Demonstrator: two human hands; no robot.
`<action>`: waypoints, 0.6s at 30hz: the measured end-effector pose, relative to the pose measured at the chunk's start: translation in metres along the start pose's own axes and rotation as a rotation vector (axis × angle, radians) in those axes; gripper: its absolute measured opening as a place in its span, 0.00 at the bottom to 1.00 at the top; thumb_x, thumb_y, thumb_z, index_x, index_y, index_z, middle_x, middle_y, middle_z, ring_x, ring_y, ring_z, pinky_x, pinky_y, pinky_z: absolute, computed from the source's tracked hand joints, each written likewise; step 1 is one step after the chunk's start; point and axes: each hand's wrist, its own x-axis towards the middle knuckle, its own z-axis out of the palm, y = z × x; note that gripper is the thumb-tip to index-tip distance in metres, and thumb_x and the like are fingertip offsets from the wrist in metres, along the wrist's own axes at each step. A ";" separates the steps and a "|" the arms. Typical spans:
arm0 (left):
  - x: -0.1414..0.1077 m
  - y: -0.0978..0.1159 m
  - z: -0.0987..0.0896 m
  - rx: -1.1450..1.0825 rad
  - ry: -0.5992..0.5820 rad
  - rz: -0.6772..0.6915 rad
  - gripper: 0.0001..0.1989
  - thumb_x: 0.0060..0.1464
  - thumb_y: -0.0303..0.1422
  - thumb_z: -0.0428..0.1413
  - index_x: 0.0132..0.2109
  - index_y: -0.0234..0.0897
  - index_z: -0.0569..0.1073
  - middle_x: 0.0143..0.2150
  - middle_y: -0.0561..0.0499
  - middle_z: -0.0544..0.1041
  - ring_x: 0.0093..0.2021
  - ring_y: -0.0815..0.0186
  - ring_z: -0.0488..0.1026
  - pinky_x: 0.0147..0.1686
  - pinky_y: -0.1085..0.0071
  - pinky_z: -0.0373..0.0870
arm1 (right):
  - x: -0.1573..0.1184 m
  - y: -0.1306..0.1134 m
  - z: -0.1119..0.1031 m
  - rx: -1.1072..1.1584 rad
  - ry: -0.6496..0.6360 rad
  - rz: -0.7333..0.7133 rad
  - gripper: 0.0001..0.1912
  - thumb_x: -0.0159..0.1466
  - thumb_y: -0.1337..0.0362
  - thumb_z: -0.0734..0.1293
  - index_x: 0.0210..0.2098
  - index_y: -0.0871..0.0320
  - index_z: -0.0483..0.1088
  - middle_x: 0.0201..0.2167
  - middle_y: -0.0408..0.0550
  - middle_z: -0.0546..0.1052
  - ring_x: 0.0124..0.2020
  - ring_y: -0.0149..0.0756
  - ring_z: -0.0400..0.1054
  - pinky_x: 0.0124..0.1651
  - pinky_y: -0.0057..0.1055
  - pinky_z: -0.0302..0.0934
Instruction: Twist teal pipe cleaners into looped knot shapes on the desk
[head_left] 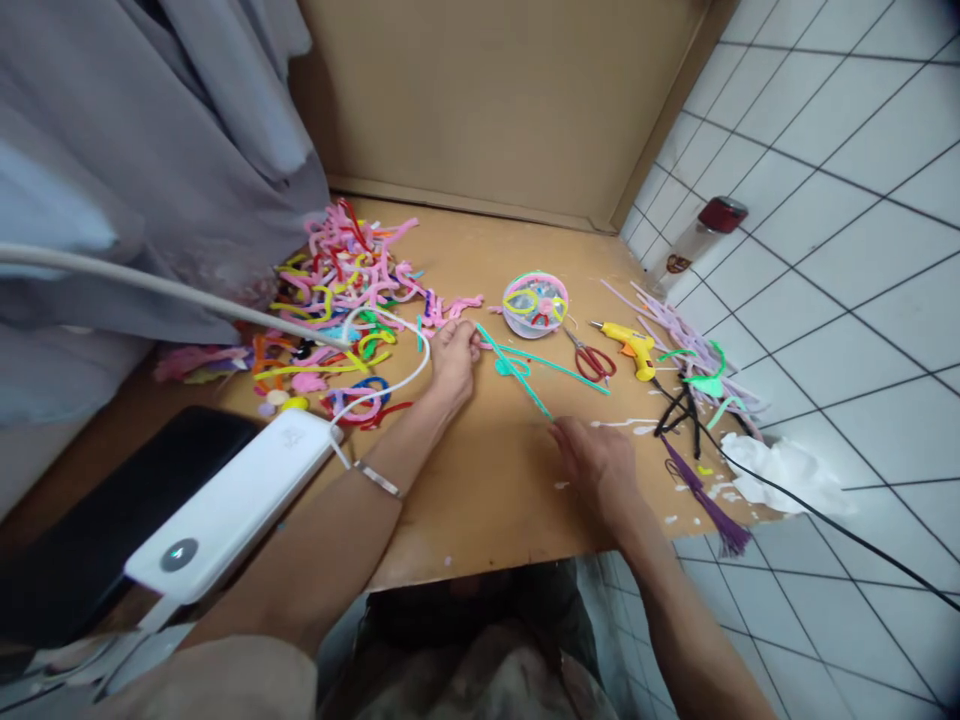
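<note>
A teal pipe cleaner [525, 381] stretches diagonally between my two hands. Its upper end is pinched in the fingers of my left hand [454, 358], and its lower end is held in the closed fingers of my right hand [594, 462]. Behind it on the table lie another teal strip [574, 372] and a teal looped piece [512, 367]. A round tub [517, 323] with colourful pieces stands just beyond, beside red-handled scissors [594, 362].
Tangled colourful pipe cleaners [352, 270] cover the table's left. On the right are a yellow glue gun [630, 345] with a black cable, lilac pipe cleaners [694, 340], a purple tassel [705, 500] and white tissue [784, 472]. A white power bank [232, 500] sits at lower left.
</note>
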 end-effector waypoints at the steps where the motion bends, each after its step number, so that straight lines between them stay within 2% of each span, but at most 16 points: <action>1: -0.001 -0.001 0.001 0.017 -0.008 -0.017 0.11 0.49 0.25 0.55 0.23 0.36 0.62 0.18 0.59 0.63 0.16 0.79 0.54 0.17 0.81 0.48 | -0.012 0.003 0.002 -0.007 0.043 -0.023 0.20 0.71 0.62 0.57 0.26 0.55 0.71 0.15 0.46 0.72 0.18 0.35 0.61 0.27 0.33 0.43; 5: -0.008 -0.008 0.006 0.028 -0.046 -0.048 0.15 0.49 0.29 0.57 0.22 0.37 0.58 0.18 0.60 0.61 0.17 0.79 0.53 0.18 0.81 0.50 | -0.041 0.007 0.003 -0.038 0.138 -0.035 0.17 0.69 0.65 0.59 0.26 0.53 0.70 0.14 0.44 0.69 0.17 0.35 0.58 0.27 0.34 0.42; 9: -0.009 -0.009 0.006 0.013 -0.039 -0.090 0.17 0.49 0.30 0.58 0.22 0.37 0.57 0.18 0.61 0.58 0.16 0.79 0.51 0.17 0.80 0.48 | -0.048 0.002 0.008 -0.007 0.171 -0.099 0.14 0.67 0.71 0.59 0.32 0.54 0.74 0.16 0.43 0.72 0.19 0.34 0.61 0.28 0.32 0.46; 11: -0.009 -0.009 0.005 0.033 -0.039 -0.056 0.15 0.49 0.30 0.58 0.22 0.37 0.58 0.18 0.61 0.58 0.16 0.78 0.51 0.17 0.79 0.47 | -0.051 0.000 0.013 0.010 0.149 -0.046 0.15 0.67 0.71 0.58 0.31 0.55 0.74 0.19 0.45 0.74 0.23 0.36 0.64 0.29 0.31 0.51; 13: -0.010 -0.011 0.003 0.078 -0.075 0.051 0.11 0.49 0.28 0.57 0.23 0.36 0.63 0.19 0.60 0.62 0.18 0.77 0.54 0.18 0.79 0.50 | -0.052 0.000 0.014 0.043 0.102 0.033 0.15 0.68 0.68 0.58 0.31 0.55 0.74 0.26 0.50 0.77 0.28 0.38 0.68 0.32 0.32 0.56; 16: -0.016 -0.013 0.002 0.196 -0.176 0.229 0.06 0.48 0.29 0.58 0.26 0.36 0.70 0.21 0.58 0.66 0.22 0.75 0.60 0.24 0.79 0.58 | -0.048 0.004 0.003 0.286 0.121 0.138 0.17 0.67 0.63 0.60 0.52 0.58 0.73 0.49 0.60 0.77 0.49 0.48 0.71 0.48 0.42 0.65; 18: -0.022 -0.012 0.002 0.270 -0.218 0.299 0.06 0.49 0.30 0.58 0.26 0.36 0.72 0.22 0.57 0.69 0.24 0.74 0.63 0.26 0.78 0.62 | -0.037 0.007 -0.009 0.568 0.108 0.178 0.23 0.67 0.61 0.61 0.61 0.53 0.66 0.57 0.57 0.74 0.59 0.46 0.67 0.56 0.45 0.64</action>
